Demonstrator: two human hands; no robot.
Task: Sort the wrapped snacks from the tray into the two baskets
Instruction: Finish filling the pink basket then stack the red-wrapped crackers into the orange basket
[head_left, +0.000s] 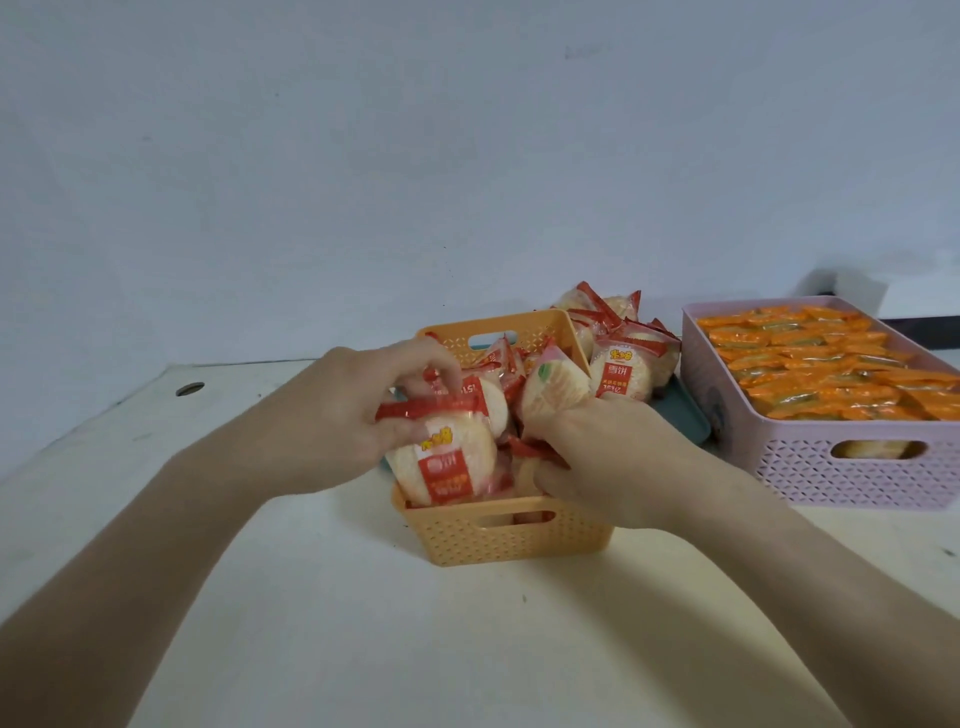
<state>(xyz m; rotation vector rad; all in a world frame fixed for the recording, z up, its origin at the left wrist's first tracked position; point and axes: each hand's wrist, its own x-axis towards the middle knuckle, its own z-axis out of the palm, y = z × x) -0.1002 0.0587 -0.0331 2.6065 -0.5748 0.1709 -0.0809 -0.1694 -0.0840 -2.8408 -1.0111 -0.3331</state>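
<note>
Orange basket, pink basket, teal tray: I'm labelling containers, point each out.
orange basket (519, 545), head view, near wall.
pink basket (795, 473), head view, front wall.
teal tray (681, 415), head view, bare right corner.

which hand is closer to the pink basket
Right. The right hand grips a snack packet at the orange basket's right side, toward the pink basket; the left hand holds a second packet at its left side, farther off.

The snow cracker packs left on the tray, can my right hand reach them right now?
Probably, once it lets go: the right hand grips packs in the orange basket, and the tray packs lie uncovered just beyond it.
</note>
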